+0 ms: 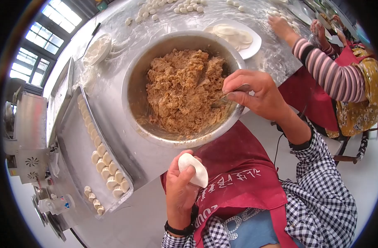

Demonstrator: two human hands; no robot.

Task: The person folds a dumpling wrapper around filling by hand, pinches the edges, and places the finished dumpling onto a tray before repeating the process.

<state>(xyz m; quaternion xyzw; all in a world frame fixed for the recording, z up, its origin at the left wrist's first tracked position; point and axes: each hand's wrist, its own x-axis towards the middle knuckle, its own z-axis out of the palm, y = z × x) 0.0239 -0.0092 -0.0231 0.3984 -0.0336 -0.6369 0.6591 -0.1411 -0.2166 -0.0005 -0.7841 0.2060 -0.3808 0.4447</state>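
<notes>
My left hand (181, 187) holds a round white dough wrapper (194, 169) near the table's edge, just below the big steel bowl (133, 70). The bowl is full of brown minced filling (181, 91). My right hand (255, 91) rests on the bowl's right rim and grips a metal spoon (226, 96) whose tip dips into the filling.
A metal tray (79, 144) at the left carries a row of folded dumplings (104, 163). A white plate of wrappers (234, 35) sits beyond the bowl, with dough pieces (189, 7) on the floured table. Another person's hands (282, 25) in striped sleeves work at the right.
</notes>
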